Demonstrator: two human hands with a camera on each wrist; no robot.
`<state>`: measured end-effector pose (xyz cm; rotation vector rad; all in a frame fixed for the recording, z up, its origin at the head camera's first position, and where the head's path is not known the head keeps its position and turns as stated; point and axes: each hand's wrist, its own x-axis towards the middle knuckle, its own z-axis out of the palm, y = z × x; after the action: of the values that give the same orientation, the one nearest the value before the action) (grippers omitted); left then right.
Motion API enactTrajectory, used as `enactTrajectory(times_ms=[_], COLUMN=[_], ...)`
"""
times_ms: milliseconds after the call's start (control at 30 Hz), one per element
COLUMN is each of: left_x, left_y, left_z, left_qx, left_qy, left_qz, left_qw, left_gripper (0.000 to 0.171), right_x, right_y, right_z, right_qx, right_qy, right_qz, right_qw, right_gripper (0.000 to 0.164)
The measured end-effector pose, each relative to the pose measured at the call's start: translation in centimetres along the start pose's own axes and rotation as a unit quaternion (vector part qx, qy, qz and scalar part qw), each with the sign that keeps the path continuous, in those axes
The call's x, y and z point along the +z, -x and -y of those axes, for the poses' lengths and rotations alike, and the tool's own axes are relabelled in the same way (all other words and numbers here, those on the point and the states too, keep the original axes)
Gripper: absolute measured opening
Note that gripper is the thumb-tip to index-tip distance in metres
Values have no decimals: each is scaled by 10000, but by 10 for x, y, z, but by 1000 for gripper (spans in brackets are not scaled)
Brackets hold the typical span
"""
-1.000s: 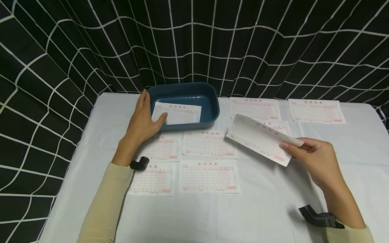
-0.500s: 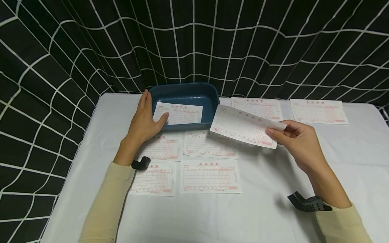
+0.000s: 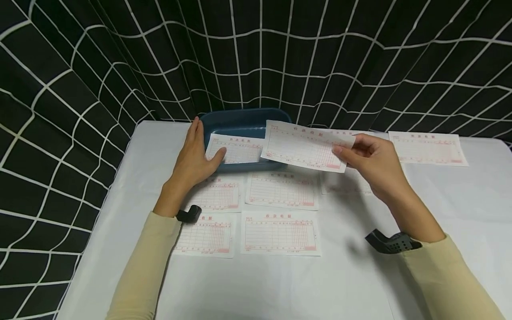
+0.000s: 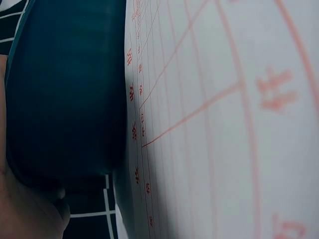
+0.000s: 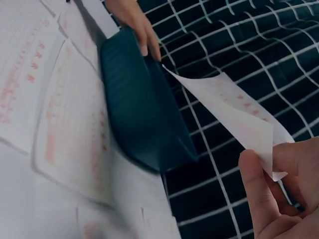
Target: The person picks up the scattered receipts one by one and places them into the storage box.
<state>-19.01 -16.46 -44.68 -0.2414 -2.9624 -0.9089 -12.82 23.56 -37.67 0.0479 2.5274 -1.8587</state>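
My right hand (image 3: 378,166) pinches a receipt form (image 3: 306,146) by its right end, thumb on the printed face. The paper hangs above the table with its left end over the right part of a dark blue plastic bin (image 3: 250,116). In the right wrist view, that receipt form (image 5: 224,107) bends away from the fingers. My left hand (image 3: 195,160) holds the bin's left end, fingers along the outside and thumb over the front rim. Another receipt form (image 3: 234,149) lies inside the bin, partly hidden by the left thumb and the held sheet.
Several more receipt forms lie on the white-covered table (image 3: 332,284), including one front-centre form (image 3: 280,233) and one far-right form (image 3: 428,148). Some are partly covered by my arms or the held sheet. A black curtain (image 3: 280,53) with white grid lines stands behind and left.
My right hand has carried the receipt form left and away from me, up to the bin, and the sheet has levelled out. My left hand stays on the bin.
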Motion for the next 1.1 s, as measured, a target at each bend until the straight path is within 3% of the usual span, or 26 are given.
enactTrajectory(times_ms=[233, 700, 867, 967, 1100], left_x=[1, 1, 1, 1, 1], left_y=[-1, 1, 1, 0, -1], left_z=[-1, -1, 0, 1, 0], left_qx=[5, 98, 136, 154, 177], left_qy=[21, 8, 6, 13, 14], left_qz=[-10, -63, -54, -80, -91], left_qw=[10000, 9999, 9999, 9998, 9998], left_gripper=[101, 101, 100, 100, 100], right_x=[27, 72, 88, 97, 102], right_y=[-19, -53, -63, -68, -71], right_z=[14, 20, 21, 22, 24], right_qx=[-178, -533, -769, -930, -1032], right_qy=[436, 938, 1353, 1700, 1908], right_qz=[219, 777, 830, 849, 808], right_qw=[9987, 9911, 9843, 9774, 9729], right_gripper=[21, 19, 20, 27, 48])
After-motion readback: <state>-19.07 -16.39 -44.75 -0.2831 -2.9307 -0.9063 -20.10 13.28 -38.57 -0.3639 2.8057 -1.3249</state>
